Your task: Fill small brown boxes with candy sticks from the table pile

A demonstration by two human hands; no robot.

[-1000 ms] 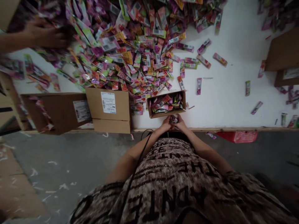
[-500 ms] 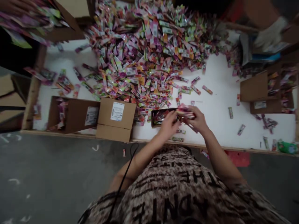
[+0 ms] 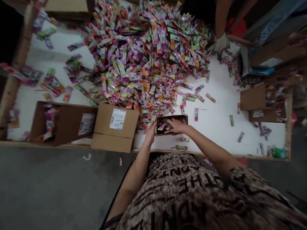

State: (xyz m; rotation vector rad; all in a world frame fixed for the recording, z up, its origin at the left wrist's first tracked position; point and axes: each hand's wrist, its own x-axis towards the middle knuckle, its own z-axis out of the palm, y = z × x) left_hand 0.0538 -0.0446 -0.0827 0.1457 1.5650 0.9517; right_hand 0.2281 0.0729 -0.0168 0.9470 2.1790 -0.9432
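A small open box [image 3: 172, 133] stands at the front of the white table, holding several small shiny packets [image 3: 165, 126]. My right hand [image 3: 177, 126] reaches into it from the right, fingers spread and pressing on those packets. My left hand [image 3: 150, 132] rests against the box's left end with its fingers stretched out. A packet lies right by its fingertips; whether they touch it I cannot tell. A large heap of colourful packets [image 3: 144, 67] rises just behind the box.
Left of me stand a closed-flap carton [image 3: 115, 126] and an open carton [image 3: 66, 124] with packets. More cartons [image 3: 253, 97] stand at the right. A co-worker's gloved hand [image 3: 220, 44] touches the heap's right side. A green packet [image 3: 279, 152] lies at the front right corner.
The packets that my right hand held above the box are out of it, and that hand is now inside the box. My left hand has moved left to the box's end. The view has shifted slightly.
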